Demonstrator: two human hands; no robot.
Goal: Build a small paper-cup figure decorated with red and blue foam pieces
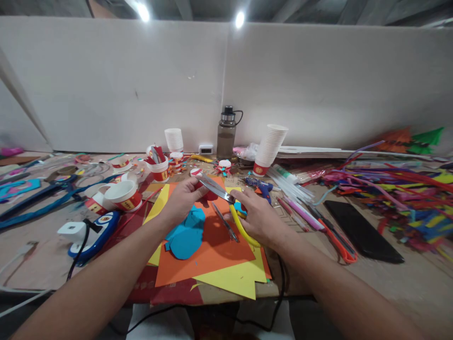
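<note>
My right hand (pixel 253 215) is closed round the yellow handles of a pair of scissors (pixel 216 189). The blades point left, towards the fingertips of my left hand (pixel 186 198). That hand is pinched on what looks like a piece of red paper (pixel 209 195), mostly hidden by the blades and fingers. Under both hands lie an orange paper sheet (pixel 215 257) and yellow paper (pixel 231 281). Blue paper cutouts (pixel 186 241) rest on the orange sheet, below my left hand. A pen (pixel 225 222) lies between the hands.
On the left are paper cups (pixel 123 196) and a blue-and-white power strip (pixel 94 236). Behind the hands stand a water bottle (pixel 226 137) and a cup stack (pixel 271 148). A glue gun (pixel 260 187), a black phone (pixel 363 231) and colourful strips (pixel 399 198) lie to the right.
</note>
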